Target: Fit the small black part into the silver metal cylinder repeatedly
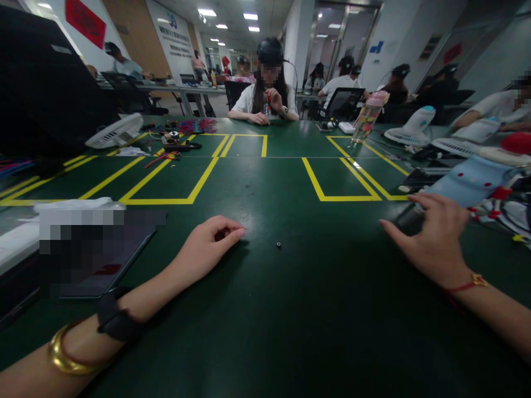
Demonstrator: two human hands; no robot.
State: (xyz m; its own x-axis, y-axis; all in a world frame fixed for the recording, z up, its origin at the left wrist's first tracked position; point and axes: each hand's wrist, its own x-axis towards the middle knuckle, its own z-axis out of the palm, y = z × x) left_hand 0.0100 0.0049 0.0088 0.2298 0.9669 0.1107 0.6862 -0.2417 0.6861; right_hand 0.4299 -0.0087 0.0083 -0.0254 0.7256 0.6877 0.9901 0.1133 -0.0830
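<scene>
My left hand [209, 240] rests low over the green table, left of the middle. Its thumb and index fingertips are pinched together; whatever may be between them is hidden. A tiny dark ring-shaped part [279, 245], perhaps a nut, lies on the table a little right of those fingertips, apart from them. On the right, my right hand [435, 237] is open, thumb and fingers apart. Behind its fingers a dark, partly see-through object [409, 218] shows; I cannot tell whether the hand touches it.
A dark flat tablet-like device [124, 260] lies at left beside white plastic [78, 204]. Yellow tape [157, 202] marks the table [257, 331]. Fans [410, 130], a bottle [369, 116] and a blue item [468, 177] stand right. Wires [194, 126] lie far left. A person [269, 94] sits opposite.
</scene>
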